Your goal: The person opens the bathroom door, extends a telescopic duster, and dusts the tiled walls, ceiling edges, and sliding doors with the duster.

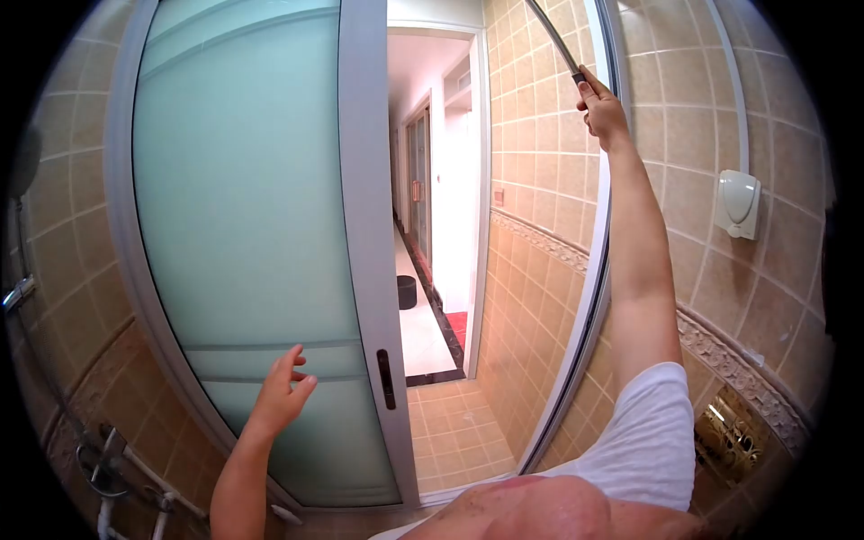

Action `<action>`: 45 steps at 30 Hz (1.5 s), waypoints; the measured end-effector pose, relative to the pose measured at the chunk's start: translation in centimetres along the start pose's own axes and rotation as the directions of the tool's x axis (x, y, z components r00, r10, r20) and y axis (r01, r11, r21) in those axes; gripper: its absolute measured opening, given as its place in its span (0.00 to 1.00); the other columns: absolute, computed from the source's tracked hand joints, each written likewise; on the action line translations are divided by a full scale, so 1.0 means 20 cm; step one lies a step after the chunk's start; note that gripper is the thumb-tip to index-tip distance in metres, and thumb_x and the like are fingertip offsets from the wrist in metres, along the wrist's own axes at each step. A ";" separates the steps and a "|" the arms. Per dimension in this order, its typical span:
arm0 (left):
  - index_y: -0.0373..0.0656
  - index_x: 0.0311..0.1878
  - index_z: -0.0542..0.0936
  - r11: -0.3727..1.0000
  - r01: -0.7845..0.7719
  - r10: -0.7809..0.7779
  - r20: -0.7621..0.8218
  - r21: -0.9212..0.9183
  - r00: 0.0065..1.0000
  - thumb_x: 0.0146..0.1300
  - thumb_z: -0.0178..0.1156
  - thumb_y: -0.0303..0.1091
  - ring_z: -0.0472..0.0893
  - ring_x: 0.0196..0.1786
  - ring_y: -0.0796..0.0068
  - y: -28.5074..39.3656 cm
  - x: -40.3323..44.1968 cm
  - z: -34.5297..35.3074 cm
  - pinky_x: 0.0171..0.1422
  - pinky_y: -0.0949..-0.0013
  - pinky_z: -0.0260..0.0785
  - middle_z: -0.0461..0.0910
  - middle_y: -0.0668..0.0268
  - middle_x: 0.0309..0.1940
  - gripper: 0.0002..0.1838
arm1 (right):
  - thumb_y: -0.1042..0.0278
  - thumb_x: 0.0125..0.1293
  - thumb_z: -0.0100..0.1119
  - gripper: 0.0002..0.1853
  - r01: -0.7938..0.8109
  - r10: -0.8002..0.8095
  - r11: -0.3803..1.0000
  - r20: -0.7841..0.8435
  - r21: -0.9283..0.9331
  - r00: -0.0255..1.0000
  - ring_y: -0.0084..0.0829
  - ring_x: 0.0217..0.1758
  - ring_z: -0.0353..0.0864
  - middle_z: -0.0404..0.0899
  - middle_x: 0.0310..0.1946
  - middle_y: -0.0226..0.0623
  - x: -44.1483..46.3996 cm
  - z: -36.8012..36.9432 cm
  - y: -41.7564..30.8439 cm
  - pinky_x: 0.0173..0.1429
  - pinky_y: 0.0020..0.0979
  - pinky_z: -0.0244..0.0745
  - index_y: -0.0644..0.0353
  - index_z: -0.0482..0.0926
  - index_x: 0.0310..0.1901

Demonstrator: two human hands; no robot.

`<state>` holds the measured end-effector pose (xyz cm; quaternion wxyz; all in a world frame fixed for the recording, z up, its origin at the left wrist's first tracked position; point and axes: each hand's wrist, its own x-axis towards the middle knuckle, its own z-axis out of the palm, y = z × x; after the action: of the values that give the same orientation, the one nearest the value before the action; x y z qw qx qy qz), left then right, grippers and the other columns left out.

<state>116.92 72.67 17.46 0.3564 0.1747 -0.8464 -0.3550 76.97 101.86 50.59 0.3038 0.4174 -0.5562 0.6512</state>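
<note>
My right hand point(601, 110) is raised at the upper right and closed around the dark end of a thin metal pole point(556, 38). The pole slants up to the left and leaves the top of the view, so its far end is hidden. Below it stands the door frame's right upright point(589, 270). My left hand point(284, 389) is in front of the lower part of a frosted green glass sliding door point(243, 198). Its fingers are slightly bent, the thumb stands apart, and it holds nothing. Whether it touches the glass I cannot tell.
Right of the sliding door, the doorway leads to a hallway point(423, 346) with a dark round bin point(407, 292). A white wall dispenser point(738, 205) hangs on the right tiles. Shower pipes point(112, 463) run along the lower left. The door has a recessed dark handle point(386, 378).
</note>
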 end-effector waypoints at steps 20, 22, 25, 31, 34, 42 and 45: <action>0.38 0.62 0.61 0.991 0.034 -0.018 0.128 -0.127 0.992 0.58 0.55 0.34 0.74 0.44 0.68 -0.07 0.12 0.20 0.46 0.67 0.69 0.68 0.55 0.52 0.29 | 0.60 0.69 0.40 0.24 -0.228 0.244 0.954 -0.067 0.194 0.967 0.16 0.12 0.54 0.61 0.22 0.28 -0.17 -0.33 0.14 0.12 0.20 0.51 0.41 0.54 0.66; 0.38 0.62 0.61 0.991 0.025 -0.004 0.160 -0.128 0.987 0.58 0.55 0.34 0.74 0.44 0.67 -0.06 0.15 0.25 0.47 0.66 0.69 0.68 0.55 0.52 0.29 | 0.59 0.69 0.40 0.26 -0.258 0.267 0.941 -0.011 0.219 0.964 0.16 0.12 0.53 0.61 0.22 0.27 -0.21 -0.25 0.10 0.13 0.20 0.52 0.42 0.49 0.67; 0.37 0.63 0.60 0.990 0.021 0.007 0.200 -0.139 0.980 0.58 0.55 0.35 0.74 0.45 0.67 0.02 0.16 0.31 0.47 0.66 0.69 0.68 0.54 0.52 0.30 | 0.57 0.69 0.41 0.27 -0.263 0.246 0.923 0.096 0.281 0.964 0.16 0.13 0.53 0.61 0.22 0.27 -0.27 -0.19 0.12 0.15 0.19 0.54 0.41 0.48 0.68; 0.37 0.63 0.60 0.995 0.006 0.020 0.244 -0.104 0.970 0.58 0.55 0.36 0.75 0.46 0.66 -0.02 0.16 0.41 0.50 0.65 0.68 0.67 0.53 0.53 0.30 | 0.56 0.70 0.41 0.24 -0.252 0.190 0.932 0.241 0.260 0.952 0.14 0.12 0.52 0.60 0.20 0.23 -0.41 -0.04 0.16 0.14 0.18 0.52 0.39 0.52 0.66; 0.39 0.64 0.59 0.993 0.042 -0.012 0.264 -0.107 0.964 0.60 0.55 0.36 0.74 0.47 0.67 -0.02 0.13 0.41 0.46 0.68 0.70 0.66 0.54 0.54 0.30 | 0.56 0.70 0.40 0.24 -0.237 0.160 0.939 0.293 0.248 0.943 0.13 0.12 0.54 0.61 0.19 0.22 -0.45 0.02 0.15 0.14 0.18 0.52 0.39 0.53 0.66; 0.41 0.65 0.58 0.996 0.064 -0.045 0.286 -0.057 0.957 0.61 0.54 0.37 0.73 0.49 0.68 -0.05 0.05 0.25 0.40 0.69 0.72 0.64 0.54 0.56 0.30 | 0.58 0.70 0.40 0.22 -0.192 0.109 0.934 0.272 0.301 0.956 0.12 0.13 0.53 0.62 0.19 0.22 -0.56 0.19 0.14 0.13 0.16 0.52 0.43 0.57 0.65; 0.41 0.65 0.58 0.995 0.100 -0.087 0.284 -0.032 0.955 0.61 0.53 0.37 0.73 0.49 0.68 -0.09 -0.01 0.18 0.40 0.69 0.72 0.64 0.54 0.56 0.30 | 0.59 0.70 0.41 0.23 -0.165 0.090 0.951 0.277 0.263 0.957 0.12 0.13 0.53 0.61 0.18 0.23 -0.63 0.25 0.12 0.13 0.16 0.54 0.43 0.56 0.66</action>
<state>114.46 73.24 14.33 0.2189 0.1538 -0.8711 -0.4119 81.82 97.35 38.56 0.1218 0.5017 -0.5185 0.6816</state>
